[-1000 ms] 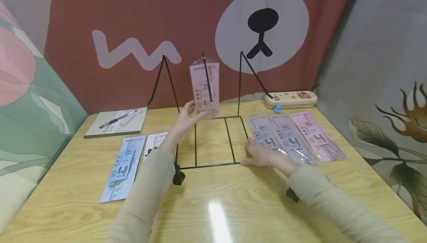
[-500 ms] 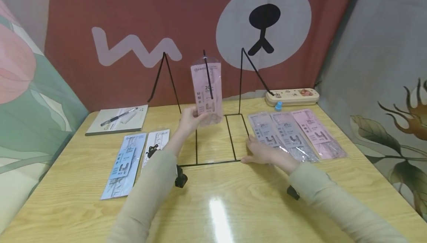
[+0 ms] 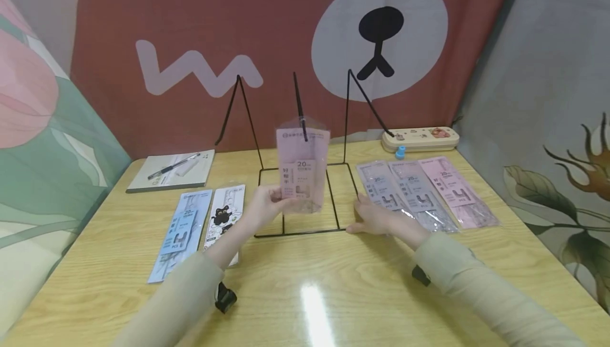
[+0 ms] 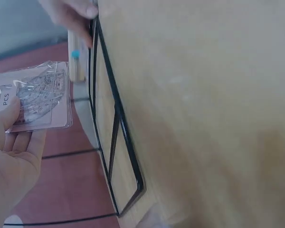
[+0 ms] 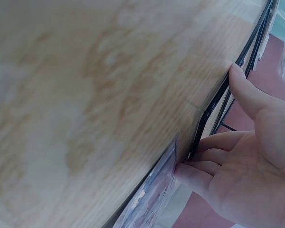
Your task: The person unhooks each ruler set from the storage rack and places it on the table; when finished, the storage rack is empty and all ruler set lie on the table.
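A pink plastic packet of a ruler set [image 3: 310, 151], marked 20 and apparently 4 PCS, hangs near the front tip of the middle hook of a black wire display rack [image 3: 314, 231]. My left hand [image 3: 262, 209] pinches its lower left edge, thumb in front. In the left wrist view the clear rulers show through the packet's [image 4: 59, 102] lower end. My right hand [image 3: 381, 219] holds the rack's front right base corner. From the right wrist, the thumb [image 5: 247, 92] presses the front bar while the fingers [image 5: 204, 175] lie round the side.
Right of the rack lie two greyish packets [image 3: 381, 185] and another pink packet [image 3: 452, 190]. A blue packet [image 3: 181, 236] and a white cat-print packet [image 3: 226, 209] lie left. Behind are a notebook [image 3: 143, 175] with a pen, a pencil case [image 3: 421, 139] and a small blue object [image 3: 400, 152].
My left hand has drawn the pink packet forward and down along the middle hook, from its back part to near its tip. The right hand stays on the rack corner.
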The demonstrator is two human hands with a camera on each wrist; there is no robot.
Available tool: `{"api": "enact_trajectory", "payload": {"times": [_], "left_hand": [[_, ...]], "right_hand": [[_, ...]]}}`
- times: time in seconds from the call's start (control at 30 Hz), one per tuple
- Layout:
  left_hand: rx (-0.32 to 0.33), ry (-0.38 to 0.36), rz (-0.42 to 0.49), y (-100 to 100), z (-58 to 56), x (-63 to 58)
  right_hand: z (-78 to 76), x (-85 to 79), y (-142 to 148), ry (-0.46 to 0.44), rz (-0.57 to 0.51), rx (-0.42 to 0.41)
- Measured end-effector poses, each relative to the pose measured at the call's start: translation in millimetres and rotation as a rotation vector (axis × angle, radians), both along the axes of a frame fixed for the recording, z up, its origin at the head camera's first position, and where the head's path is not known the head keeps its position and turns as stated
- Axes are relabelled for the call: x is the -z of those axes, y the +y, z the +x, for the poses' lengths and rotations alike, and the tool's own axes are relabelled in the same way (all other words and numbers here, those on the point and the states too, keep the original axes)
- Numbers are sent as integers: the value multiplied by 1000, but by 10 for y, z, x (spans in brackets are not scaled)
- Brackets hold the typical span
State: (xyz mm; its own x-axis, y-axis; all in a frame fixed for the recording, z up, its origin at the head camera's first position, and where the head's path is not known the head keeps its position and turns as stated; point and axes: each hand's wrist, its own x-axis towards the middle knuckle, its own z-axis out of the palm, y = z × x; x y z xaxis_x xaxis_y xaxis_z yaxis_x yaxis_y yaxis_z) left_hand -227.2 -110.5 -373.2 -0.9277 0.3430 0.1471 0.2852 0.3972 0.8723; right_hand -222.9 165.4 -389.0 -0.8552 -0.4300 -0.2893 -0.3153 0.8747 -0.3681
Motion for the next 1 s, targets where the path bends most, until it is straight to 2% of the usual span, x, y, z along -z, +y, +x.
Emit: {"api": "enact_trajectory", "payload": {"times": [0.13,0.27,0.37,0.5,0.6,0.67,0.83,0.9,1.0], "left_hand": [[29,5,-2,-7,160,11],[73,-49,13,-68,341,18],[125,-89,27,-187,503,4],[171,-104,30,-512,707,-11],[158,-105,23,-889,839,7],[111,-92,21,-1169,918,22],[-97,-62,-1,-1891,1063,15],[-160,-61,7,-2187,1083,0],[-244,-76,-57,-2596,1088,-48]], "right_hand": [[-22,12,-2,13,7,-8],[-27,39,-6,7,-1,0],[-32,62,-8,8,-4,-6],[-44,71,-14,19,-5,-20],[-52,65,-19,14,3,-15],[-53,57,-25,14,8,-18],[-43,37,-10,2,12,-6],[-41,35,6,-5,13,3],[-42,30,29,-10,11,9]]}}
